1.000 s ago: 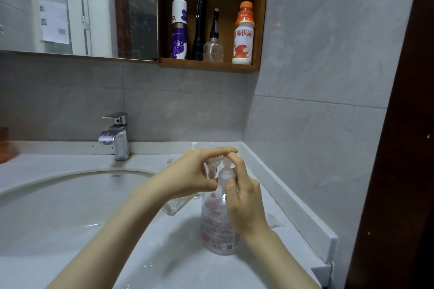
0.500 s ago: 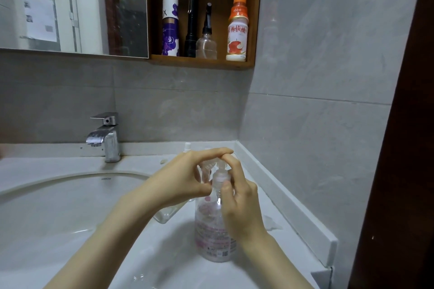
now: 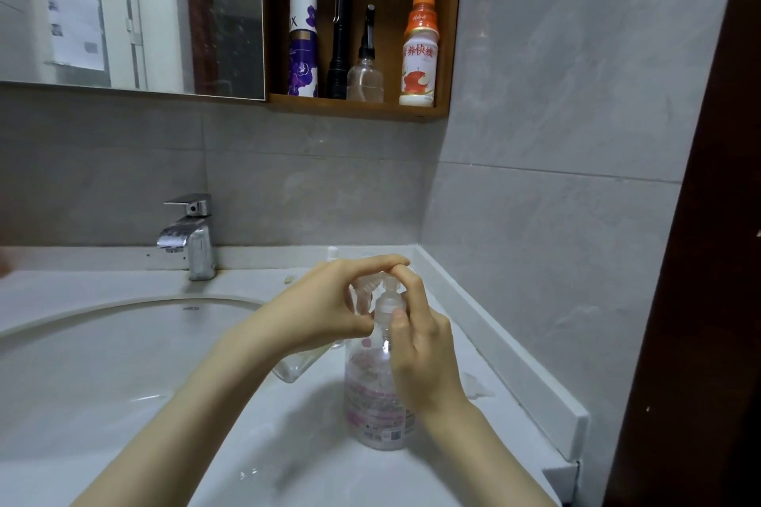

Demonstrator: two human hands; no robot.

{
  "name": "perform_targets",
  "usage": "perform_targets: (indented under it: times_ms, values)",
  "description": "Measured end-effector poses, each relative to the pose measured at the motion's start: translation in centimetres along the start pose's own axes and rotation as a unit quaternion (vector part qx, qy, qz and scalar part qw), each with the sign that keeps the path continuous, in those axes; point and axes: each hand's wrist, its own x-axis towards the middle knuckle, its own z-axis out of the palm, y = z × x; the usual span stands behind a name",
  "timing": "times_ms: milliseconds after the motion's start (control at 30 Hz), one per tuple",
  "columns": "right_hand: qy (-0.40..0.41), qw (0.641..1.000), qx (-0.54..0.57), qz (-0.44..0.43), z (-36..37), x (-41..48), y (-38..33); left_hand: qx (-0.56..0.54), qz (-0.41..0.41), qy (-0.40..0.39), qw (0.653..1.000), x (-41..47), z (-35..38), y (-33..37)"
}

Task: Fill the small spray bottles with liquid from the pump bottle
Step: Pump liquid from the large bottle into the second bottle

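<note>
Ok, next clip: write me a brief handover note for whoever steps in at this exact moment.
Left hand: grips a small spray bottle, tilted, with its mouth up at the pump nozzle.
Right hand: holds the pump bottle at the neck, index finger on the pump head.
The pump bottle stands upright on the counter, right of the sink.
Done: small bottle lined up for filling. How full it is cannot be told.
Left: pump until it is filled, close it, then fill any other small bottles.
</note>
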Motion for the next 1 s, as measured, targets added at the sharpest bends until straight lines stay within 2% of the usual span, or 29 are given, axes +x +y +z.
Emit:
perform_targets:
  times_ms: [567,767,1000]
  values:
    - [-0.001,1.000,-0.004,-0.006,-0.1,0.1,-0.5,0.008,-0.007,0.011,1.000,-0.4,-0.2,0.1]
    - [-0.011,1.000,0.001,-0.002,0.0,0.2,-0.7,-0.020,0.007,0.016,1.000,-0.7,0.7,-0.6]
    - [-0.009,1.000,-0.013,0.004,-0.2,-0.1,-0.3,0.002,-0.003,0.003,1.000,-0.3,0.3,0.2]
